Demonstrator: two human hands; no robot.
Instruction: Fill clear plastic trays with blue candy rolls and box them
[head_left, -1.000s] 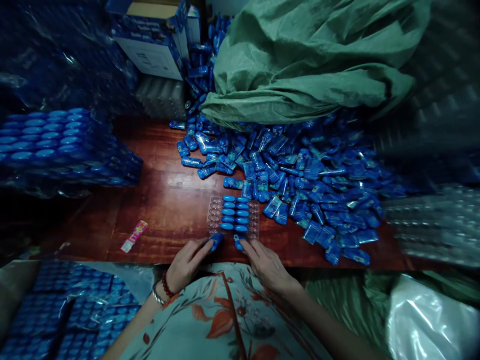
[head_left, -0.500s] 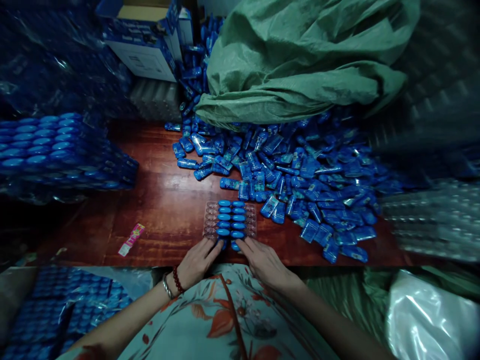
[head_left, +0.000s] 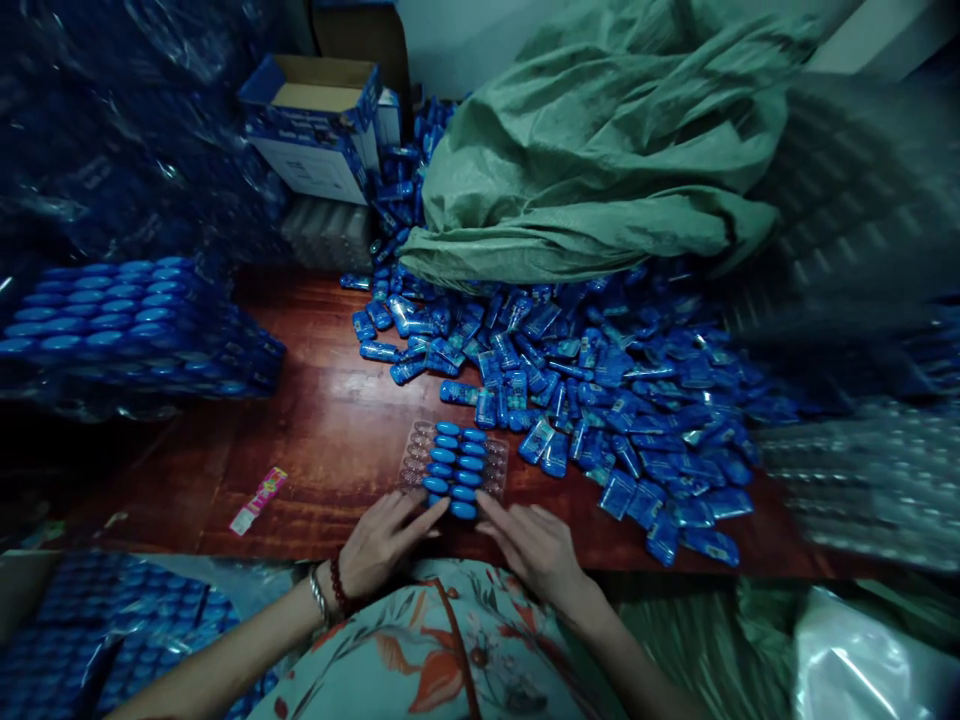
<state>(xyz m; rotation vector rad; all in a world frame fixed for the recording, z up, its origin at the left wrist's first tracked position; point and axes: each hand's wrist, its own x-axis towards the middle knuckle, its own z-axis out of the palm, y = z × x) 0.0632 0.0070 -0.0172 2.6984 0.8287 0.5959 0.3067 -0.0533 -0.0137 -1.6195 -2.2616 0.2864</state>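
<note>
Along the reddish wooden table point(head_left: 322, 440), you're seemingly aligning blue pieces point(head_left: 441, 455) in the clear tray point(head_left: 495, 462), your right hand's point(head_left: 536, 545) fingers slightly parted, your left hand's point(head_left: 379, 535) possible pinch unclear, and light, even pressure is seemingly being called for.

Around the glossy reddish-brown tabletop point(head_left: 322, 440), the packets point(head_left: 517, 385) are blue, the sack point(head_left: 600, 160) green, the floral clothing point(head_left: 420, 650) pale teal with orange blooms.
</note>
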